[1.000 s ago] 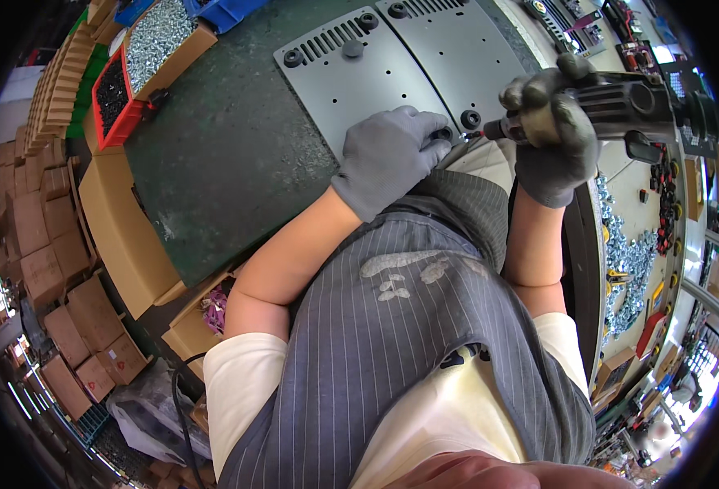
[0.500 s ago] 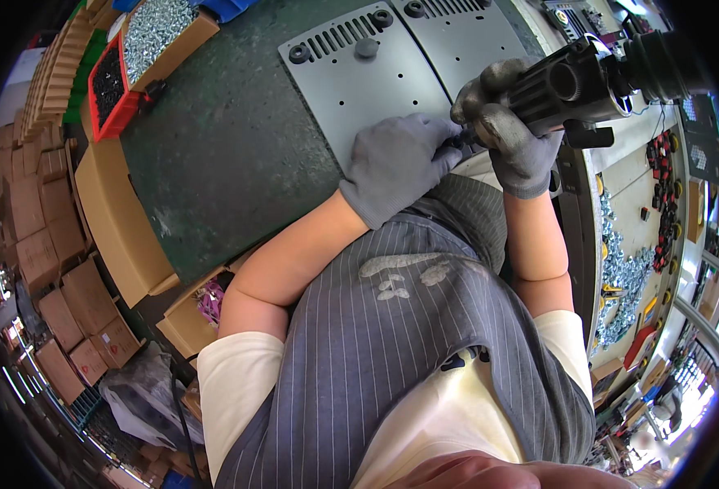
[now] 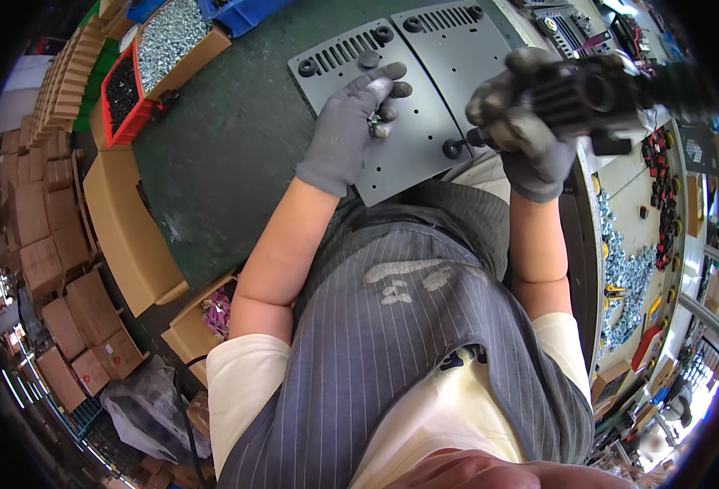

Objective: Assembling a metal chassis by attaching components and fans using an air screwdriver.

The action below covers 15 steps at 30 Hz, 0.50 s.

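I am holding the left hand (image 3: 343,134), gloved in grey fabric, half closed above the left flat grey metal plate (image 3: 404,151); its curled fingers are retaining small silver metal screws (image 3: 373,120). Whether this hand is touching the plate, I cannot tell. The right hand (image 3: 531,147), in a matching glove, is closing firmly around a black pistol-shaped power screwdriver (image 3: 571,102). I am directing the tool's tip at a round black foot (image 3: 452,150) at the plate's near right corner; I cannot confirm contact. The left plate is lying on the dark green worktable (image 3: 221,147), beside the right slotted grey metal plate (image 3: 461,69). A red plastic bin (image 3: 134,124) of black parts is standing at the far left, adjoining a brown cardboard carton (image 3: 184,62) containing silver fasteners.
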Each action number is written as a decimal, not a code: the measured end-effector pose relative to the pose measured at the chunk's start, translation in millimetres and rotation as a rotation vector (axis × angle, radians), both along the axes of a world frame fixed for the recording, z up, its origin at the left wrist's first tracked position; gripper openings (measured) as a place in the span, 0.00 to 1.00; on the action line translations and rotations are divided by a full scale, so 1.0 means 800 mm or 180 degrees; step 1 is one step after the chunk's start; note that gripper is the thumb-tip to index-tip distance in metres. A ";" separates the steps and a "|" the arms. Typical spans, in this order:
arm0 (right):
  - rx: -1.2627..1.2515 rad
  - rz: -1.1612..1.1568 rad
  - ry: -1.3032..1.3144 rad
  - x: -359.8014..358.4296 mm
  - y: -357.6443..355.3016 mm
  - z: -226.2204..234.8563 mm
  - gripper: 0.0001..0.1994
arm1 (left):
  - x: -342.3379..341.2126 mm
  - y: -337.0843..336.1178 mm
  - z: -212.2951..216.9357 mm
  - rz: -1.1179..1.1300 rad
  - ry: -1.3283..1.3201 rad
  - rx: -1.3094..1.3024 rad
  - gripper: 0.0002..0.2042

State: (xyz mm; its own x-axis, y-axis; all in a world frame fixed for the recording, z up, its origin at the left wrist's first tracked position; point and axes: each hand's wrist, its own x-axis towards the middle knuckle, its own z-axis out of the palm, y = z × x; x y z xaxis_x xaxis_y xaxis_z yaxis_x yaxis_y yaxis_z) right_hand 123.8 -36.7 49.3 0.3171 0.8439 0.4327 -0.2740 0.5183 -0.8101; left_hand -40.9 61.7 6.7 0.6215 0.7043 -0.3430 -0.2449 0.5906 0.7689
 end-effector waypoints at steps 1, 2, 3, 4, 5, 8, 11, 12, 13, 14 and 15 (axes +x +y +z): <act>0.0413 0.0188 0.0167 0.001 0.003 0.005 0.23 | -0.001 -0.002 0.001 -0.0066 -0.0054 0.0024 0.15; 0.0584 0.0214 0.0236 0.002 0.002 0.012 0.23 | -0.003 -0.007 0.001 -0.0113 -0.0276 -0.0183 0.15; 0.0630 0.0204 0.0254 0.002 0.002 0.018 0.23 | -0.005 -0.012 0.001 -0.0070 -0.0406 -0.0410 0.15; 0.0694 0.0031 0.0252 -0.001 0.000 0.022 0.23 | -0.005 -0.018 0.000 -0.0127 -0.0544 -0.0619 0.15; 0.0636 -0.0094 0.0199 -0.004 -0.001 0.026 0.24 | -0.006 -0.026 -0.001 -0.0230 -0.0632 -0.0587 0.15; 0.0994 0.0148 0.0034 -0.009 0.003 0.032 0.25 | -0.004 -0.050 -0.005 -0.0549 -0.0753 -0.1301 0.17; 0.1330 0.0607 0.0201 -0.011 0.006 0.031 0.23 | -0.005 -0.062 -0.002 -0.0681 -0.0912 -0.1440 0.18; 0.1250 0.0574 0.0182 -0.012 0.004 0.030 0.23 | -0.005 -0.064 -0.001 -0.0681 -0.0900 -0.1426 0.18; 0.1244 0.0585 0.0225 -0.012 0.003 0.029 0.23 | -0.006 -0.065 0.002 -0.0715 -0.0956 -0.1412 0.18; 0.1244 0.0547 0.0183 -0.012 0.001 0.029 0.24 | -0.006 -0.066 0.004 -0.0747 -0.0993 -0.1434 0.16; 0.1243 0.0503 0.0144 -0.012 -0.001 0.029 0.24 | -0.006 -0.067 0.007 -0.0691 -0.0898 -0.1486 0.15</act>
State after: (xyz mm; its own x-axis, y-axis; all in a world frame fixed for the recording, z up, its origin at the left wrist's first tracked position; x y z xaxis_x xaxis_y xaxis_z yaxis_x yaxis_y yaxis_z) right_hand 113.8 -37.9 72.2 0.2230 0.6591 0.7183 -0.4055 0.7327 -0.5465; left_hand -46.0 8.2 12.0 0.8470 0.3647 -0.3867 -0.2379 0.9107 0.3378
